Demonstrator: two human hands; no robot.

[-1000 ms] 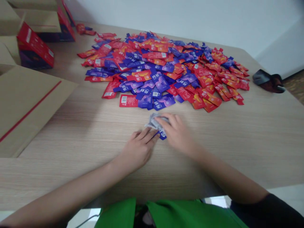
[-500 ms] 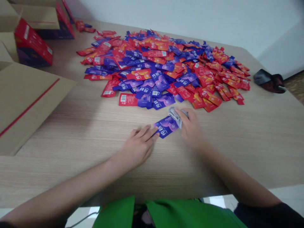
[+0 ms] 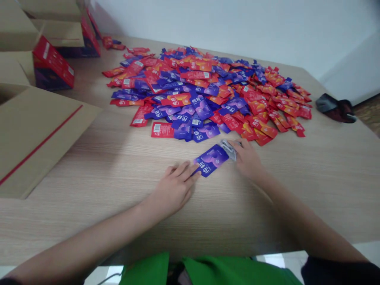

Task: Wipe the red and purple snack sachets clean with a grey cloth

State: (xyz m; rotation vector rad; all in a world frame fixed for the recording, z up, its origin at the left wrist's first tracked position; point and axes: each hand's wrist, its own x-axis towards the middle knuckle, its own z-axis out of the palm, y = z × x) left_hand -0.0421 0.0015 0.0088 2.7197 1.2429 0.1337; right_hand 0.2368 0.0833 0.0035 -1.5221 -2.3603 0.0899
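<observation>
A purple sachet with white lettering lies flat on the wooden table, slanting up to the right. My left hand rests with fingers stretched out, the tips pressing on the sachet's lower left end. At the opposite end, my right hand is closed on a crumpled grey cloth, which touches or almost touches the sachet's top edge. Just beyond both hands spreads a big heap of red and purple sachets.
Open cardboard boxes stand at the left, and one box flap juts over the table. A dark, shiny crumpled object lies near the right edge. A white wall rises behind the heap.
My right hand has slid the cloth rightward off the sachet's upper part to its end, uncovering more of the print. My left hand stays on the sachet. The whole view has shifted slightly.
</observation>
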